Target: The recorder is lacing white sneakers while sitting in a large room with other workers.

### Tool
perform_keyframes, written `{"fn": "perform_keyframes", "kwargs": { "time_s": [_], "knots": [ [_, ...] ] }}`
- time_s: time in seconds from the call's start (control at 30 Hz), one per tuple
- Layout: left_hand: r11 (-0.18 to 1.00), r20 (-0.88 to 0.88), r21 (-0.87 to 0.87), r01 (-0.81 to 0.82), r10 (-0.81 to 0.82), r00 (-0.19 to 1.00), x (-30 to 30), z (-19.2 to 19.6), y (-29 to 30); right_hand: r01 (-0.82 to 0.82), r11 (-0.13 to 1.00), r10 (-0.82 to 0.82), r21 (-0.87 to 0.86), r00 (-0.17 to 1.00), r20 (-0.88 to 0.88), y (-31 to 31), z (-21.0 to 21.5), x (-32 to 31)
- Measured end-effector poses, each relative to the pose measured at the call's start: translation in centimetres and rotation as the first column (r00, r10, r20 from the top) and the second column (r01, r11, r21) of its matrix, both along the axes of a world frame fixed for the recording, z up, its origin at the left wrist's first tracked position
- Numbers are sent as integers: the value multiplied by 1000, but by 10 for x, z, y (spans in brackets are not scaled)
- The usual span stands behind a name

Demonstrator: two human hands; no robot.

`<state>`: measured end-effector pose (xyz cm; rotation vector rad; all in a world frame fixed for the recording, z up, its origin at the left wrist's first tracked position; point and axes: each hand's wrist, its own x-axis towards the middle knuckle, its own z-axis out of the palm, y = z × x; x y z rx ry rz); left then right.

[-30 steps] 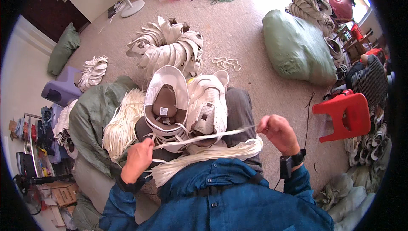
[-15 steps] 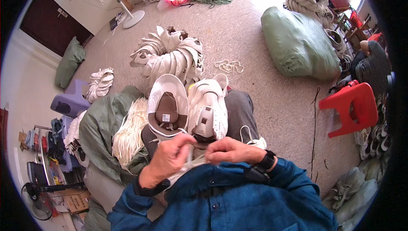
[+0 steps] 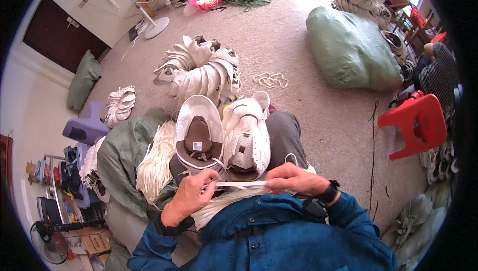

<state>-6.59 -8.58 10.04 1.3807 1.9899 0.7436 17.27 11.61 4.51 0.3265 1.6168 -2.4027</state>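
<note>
A white shoelace is stretched level between my two hands, just in front of the shoes on my lap. My left hand pinches one end and my right hand grips the other. Beyond the lace lie two white shoe uppers side by side. The left upper shows its brown lining and a small white label; the right upper lies with its perforated front toward me. A bunch of cream laces hangs at my left, and more laces lie across my lap under my hands.
A ring of stacked uppers stands on the floor ahead, beside a loose lace. To the right are a big green sack and a red stool; a purple stool is at left. Two people sit at the far right.
My hands have moved apart, the right one going rightward, and the white lace between them is now pulled straight. The view has shifted slightly.
</note>
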Motion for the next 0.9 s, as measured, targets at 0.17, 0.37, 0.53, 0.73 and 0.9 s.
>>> {"fn": "perform_keyframes", "kwargs": {
  "time_s": [0.17,0.37,0.53,0.73,0.9],
  "knots": [
    [958,-283,-282,55,-137,949,-5,-39,-50,309,951,-310,24,950,39,23,-1,42],
    [891,-352,-436,122,-294,889,9,-57,-70,490,819,-535,-300,840,-89,30,-13,52],
    [847,-349,-420,326,-482,804,19,-67,-59,390,579,-646,-716,756,-110,38,-25,38],
    [966,-227,-90,241,-255,940,42,-29,21,524,851,-525,-42,847,-78,25,-23,6],
    [954,189,229,191,-236,953,56,4,67,317,948,-308,-1,921,-240,-4,9,-24]
  ]
}}
